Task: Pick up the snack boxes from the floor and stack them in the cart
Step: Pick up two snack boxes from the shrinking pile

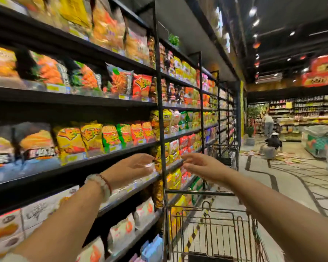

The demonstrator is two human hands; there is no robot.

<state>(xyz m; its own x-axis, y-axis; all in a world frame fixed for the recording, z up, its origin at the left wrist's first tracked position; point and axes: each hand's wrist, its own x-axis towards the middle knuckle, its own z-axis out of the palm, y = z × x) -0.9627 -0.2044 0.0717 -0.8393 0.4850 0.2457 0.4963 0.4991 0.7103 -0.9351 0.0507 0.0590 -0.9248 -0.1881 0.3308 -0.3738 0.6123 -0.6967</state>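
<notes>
Both grips hold nothing: the left hand [130, 167] and the right hand [201, 164] are stretched forward with relaxed, nearly straight fingers, palms turned toward each other, above the cart [212, 224]. They look free because no box is taken yet. The cart stands close beside the shelf [102, 161] of snack bags, probably to keep the aisle free. The snack boxes [286, 157] seem to lie scattered on the floor [301, 186] far ahead, blurred.
</notes>
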